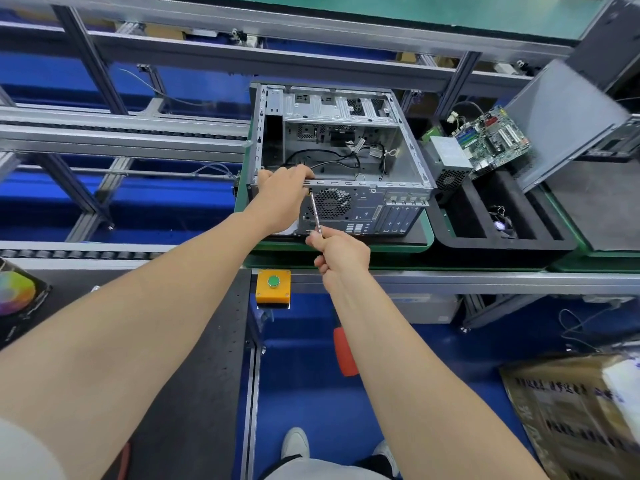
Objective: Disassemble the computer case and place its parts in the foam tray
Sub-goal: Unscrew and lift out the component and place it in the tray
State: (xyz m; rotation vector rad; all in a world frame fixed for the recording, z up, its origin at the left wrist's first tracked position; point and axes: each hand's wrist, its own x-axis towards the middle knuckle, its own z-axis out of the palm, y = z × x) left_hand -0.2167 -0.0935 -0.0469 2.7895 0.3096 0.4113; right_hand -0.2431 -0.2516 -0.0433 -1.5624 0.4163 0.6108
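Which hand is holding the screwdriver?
The right hand grips the screwdriver, its tip at the rear of the computer case. The left hand only holds the case's upper edge.

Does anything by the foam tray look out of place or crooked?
Yes. The motherboard lies tilted against the power supply behind the foam tray, not seated in a slot. The grey side panel also leans askew.
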